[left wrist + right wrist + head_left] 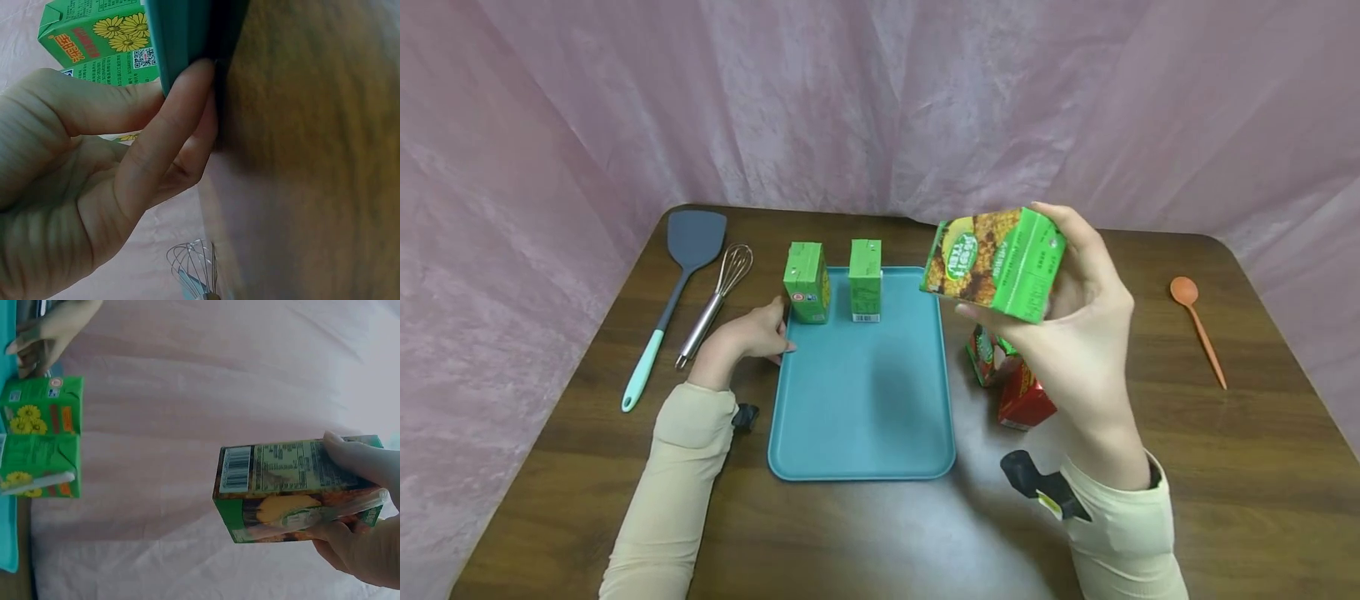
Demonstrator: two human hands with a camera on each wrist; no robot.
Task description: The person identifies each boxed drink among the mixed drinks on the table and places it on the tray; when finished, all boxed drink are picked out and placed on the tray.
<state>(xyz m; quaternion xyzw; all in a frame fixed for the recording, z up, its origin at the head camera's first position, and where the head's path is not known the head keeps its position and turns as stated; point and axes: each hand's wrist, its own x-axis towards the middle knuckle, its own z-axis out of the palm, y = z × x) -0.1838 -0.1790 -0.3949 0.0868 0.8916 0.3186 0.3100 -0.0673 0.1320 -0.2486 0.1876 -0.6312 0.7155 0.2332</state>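
Observation:
My right hand [1086, 333] grips a green and brown drink carton [981, 258], tilted in the air above the table right of the blue tray [861, 408]. A straw [350, 506] lies along the carton's side in the right wrist view. At the tray's left edge, my left hand [756, 332] pinches the rim between thumb and fingers, as the left wrist view shows up close. Two green drink cartons with yellow flowers, a left one [806, 287] and a right one [865, 283], stand upright on the tray's far end.
Below my right hand, a red carton [1026, 402] and a red-green carton [982, 357] sit beside the tray, partly hidden. A spatula [696, 239] and a whisk [718, 300] lie left. An orange spoon [1198, 321] lies far right. A pink curtain [850, 108] hangs behind the table.

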